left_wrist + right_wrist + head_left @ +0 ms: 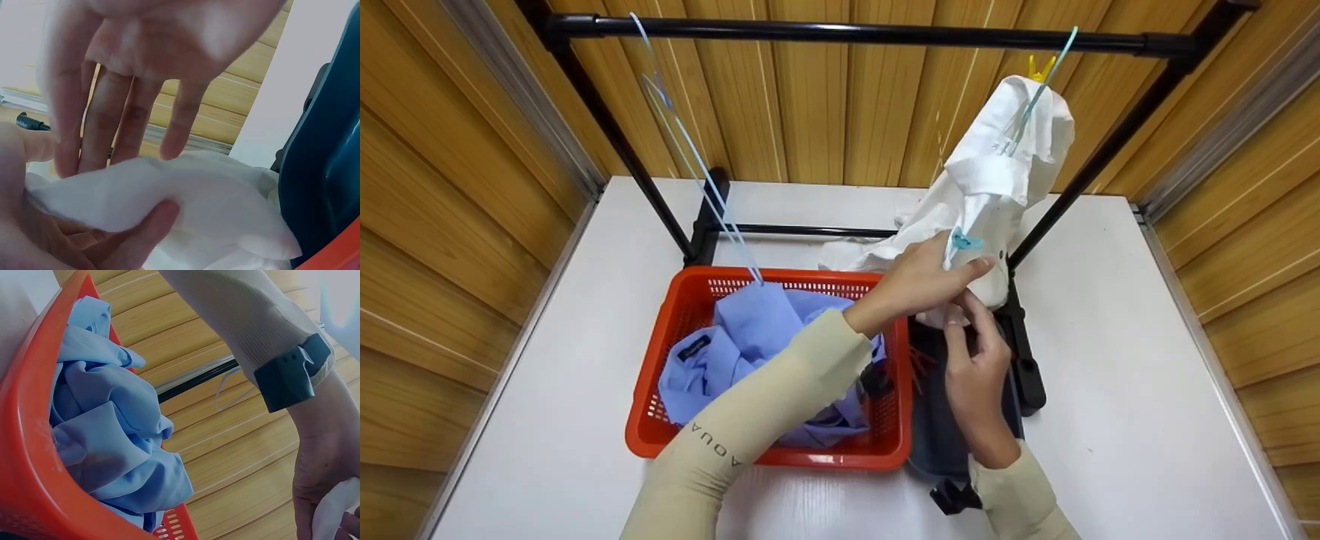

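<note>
A white garment (997,180) drapes from a teal wire hanger (1042,90) at the right of the rack's bar, a teal clip (966,240) low on it and a yellow clip (1041,69) near its top. My left hand (922,281) reaches across to its lower part; in the left wrist view its fingers (109,112) extend nearly straight behind the white cloth. My right hand (979,367) comes up from below. Its thumb (160,219) lies over a fold of that cloth, which it pinches. White fabric (336,509) also shows at the left hand in the right wrist view.
A red basket (904,420) holding a blue shirt (750,322) stands left of centre under my left forearm. A light blue hanger (712,180) dangles above it. The black rack (870,31) spans the back. A dark blue bin (930,442) sits right of the basket.
</note>
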The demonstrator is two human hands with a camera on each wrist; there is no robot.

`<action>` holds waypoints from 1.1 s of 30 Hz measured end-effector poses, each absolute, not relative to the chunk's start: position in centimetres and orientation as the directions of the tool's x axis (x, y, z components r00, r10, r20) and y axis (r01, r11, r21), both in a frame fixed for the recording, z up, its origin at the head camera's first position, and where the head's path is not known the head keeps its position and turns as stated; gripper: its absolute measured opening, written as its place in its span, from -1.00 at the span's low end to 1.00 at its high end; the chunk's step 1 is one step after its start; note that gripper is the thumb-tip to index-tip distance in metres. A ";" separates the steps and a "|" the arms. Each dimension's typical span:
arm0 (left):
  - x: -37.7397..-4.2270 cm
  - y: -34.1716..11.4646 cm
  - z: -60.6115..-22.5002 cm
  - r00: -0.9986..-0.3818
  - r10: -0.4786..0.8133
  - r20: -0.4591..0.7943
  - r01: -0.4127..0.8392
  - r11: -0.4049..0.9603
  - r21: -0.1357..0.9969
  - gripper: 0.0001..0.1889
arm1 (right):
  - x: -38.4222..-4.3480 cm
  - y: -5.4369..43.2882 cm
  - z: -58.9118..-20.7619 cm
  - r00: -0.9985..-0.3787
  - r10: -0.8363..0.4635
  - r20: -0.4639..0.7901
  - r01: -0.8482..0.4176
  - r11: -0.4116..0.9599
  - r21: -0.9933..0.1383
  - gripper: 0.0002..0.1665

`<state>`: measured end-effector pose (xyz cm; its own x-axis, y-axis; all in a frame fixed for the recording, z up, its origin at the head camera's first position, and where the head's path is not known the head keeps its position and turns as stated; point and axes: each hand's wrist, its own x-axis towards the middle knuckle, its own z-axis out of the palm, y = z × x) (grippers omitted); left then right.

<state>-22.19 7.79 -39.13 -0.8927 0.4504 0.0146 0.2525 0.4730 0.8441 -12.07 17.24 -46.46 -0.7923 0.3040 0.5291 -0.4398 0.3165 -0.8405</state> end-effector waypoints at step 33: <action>-23.1 7.8 -39.0 -0.945 0.322 0.052 0.163 0.326 0.931 -0.80 | -12.3 16.7 -46.2 -0.782 0.210 0.587 -0.515 0.313 -0.798 -0.73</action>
<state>-23.05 7.76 -39.02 -0.9453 0.3219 0.0524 0.1626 0.3257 0.9314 -12.30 16.67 -46.23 -0.7820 0.2103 0.5867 -0.5146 0.3132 -0.7982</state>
